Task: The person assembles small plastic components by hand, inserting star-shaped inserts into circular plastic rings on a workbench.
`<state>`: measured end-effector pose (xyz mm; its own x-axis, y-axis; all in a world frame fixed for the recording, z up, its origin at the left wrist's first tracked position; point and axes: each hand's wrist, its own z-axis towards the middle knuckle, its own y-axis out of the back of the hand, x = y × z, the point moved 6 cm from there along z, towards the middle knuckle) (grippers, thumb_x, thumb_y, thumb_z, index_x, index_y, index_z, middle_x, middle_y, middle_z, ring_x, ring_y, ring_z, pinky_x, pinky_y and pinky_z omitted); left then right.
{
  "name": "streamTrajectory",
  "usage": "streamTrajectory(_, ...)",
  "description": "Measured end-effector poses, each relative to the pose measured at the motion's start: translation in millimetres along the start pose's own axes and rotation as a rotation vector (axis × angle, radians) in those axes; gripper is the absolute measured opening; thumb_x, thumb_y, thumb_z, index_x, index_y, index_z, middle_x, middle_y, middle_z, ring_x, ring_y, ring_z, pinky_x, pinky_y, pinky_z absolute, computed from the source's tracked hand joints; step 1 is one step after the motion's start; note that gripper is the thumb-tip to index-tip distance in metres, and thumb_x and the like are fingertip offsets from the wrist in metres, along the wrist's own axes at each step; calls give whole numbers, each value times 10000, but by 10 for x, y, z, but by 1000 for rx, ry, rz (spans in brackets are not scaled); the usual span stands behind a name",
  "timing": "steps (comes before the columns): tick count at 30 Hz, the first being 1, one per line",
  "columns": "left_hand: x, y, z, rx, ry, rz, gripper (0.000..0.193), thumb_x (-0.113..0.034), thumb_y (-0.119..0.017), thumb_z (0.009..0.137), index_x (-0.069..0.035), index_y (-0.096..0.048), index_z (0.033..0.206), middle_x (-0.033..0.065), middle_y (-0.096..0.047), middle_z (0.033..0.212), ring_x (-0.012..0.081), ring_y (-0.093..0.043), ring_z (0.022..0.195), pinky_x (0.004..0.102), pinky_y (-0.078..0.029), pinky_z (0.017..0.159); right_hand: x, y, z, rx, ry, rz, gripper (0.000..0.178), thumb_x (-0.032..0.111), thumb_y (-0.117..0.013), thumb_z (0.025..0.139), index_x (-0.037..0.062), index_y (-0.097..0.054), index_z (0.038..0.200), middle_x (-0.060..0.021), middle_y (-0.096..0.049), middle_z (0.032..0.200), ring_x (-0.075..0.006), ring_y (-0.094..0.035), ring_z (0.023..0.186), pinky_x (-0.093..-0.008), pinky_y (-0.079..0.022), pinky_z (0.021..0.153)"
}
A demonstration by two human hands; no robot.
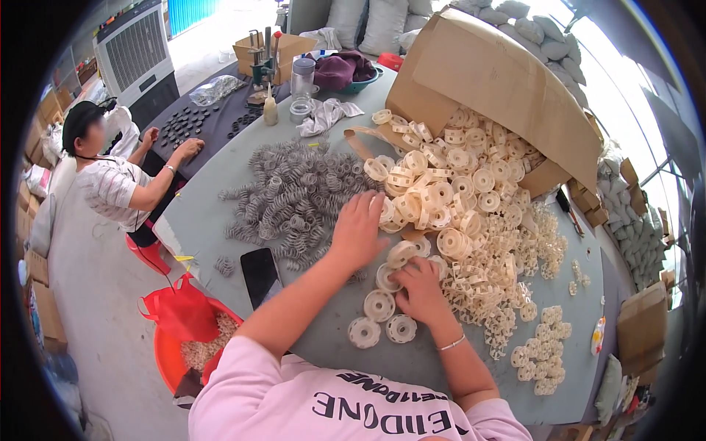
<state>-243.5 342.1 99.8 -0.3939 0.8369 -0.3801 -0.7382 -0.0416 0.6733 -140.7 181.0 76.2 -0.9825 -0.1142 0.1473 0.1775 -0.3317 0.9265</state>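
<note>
My left hand (358, 231) reaches to the near left edge of a heap of cream plastic wheel-like rings (437, 195). Its fingers are stretched out against the heap, with the thumb apart. Closer to me, my right hand (422, 291) bends its fingers at the edge of a cream ring (387, 278) and appears to grip it; part of the contact is hidden. Beside that hand, several more rings lie flat on the table, among them a front one (364, 332). Left of my left hand spreads a pile of grey coil springs (294, 191).
A large cardboard box (493, 81) lies tipped behind the heap. Smaller cream parts (540, 353) sit at the right. A dark phone (259, 275) lies near my left forearm. A red tub (170, 356) stands left of the table. Another person (118, 173) works at a dark-covered table.
</note>
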Motion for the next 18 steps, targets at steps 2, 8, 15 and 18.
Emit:
streamTrajectory(2, 208, -236, 166, 4, -18, 48, 804, -204, -912, 702, -44, -551, 1402, 184, -606, 1279, 372, -570, 1260, 431, -497, 1054, -11, -2, -82, 36, -105, 356, 285, 49, -702, 816, 86, -712, 1098, -78, -700, 1027, -285, -618, 1073, -375, -501, 903)
streamTrajectory(8, 274, -342, 197, 283, 23, -119, 765, -202, -925, 687, -120, -633, 1390, 144, -625, 1272, 352, -588, 1234, 445, -493, 1066, -522, -198, -254, 128, -683, 678, 261, 21, -611, 925, 65, -685, 1171, -63, -665, 975, -239, -640, 837, -347, -523, 758)
streamTrajectory(15, -146, 664, -600, 149, 214, -311, 679, -202, -915, 722, -112, -646, 1338, 166, -608, 1266, 381, -580, 1195, 466, -494, 1026, -389, 236, 946, -251, -111, -106, 451, 11, -675, 854, 126, -681, 1290, -124, -661, 1275, -366, -581, 1301, -497, -440, 1137)
streamTrajectory(18, -314, 782, -1259, 220, 153, -270, 690, -200, -918, 712, -87, -630, 1329, 182, -592, 1272, 396, -572, 1188, 478, -488, 1022, -676, -93, 1235, -172, 69, -384, 544, 27, -771, 784, 155, -688, 1306, -95, -637, 1342, -361, -497, 1396, -543, -284, 1266)
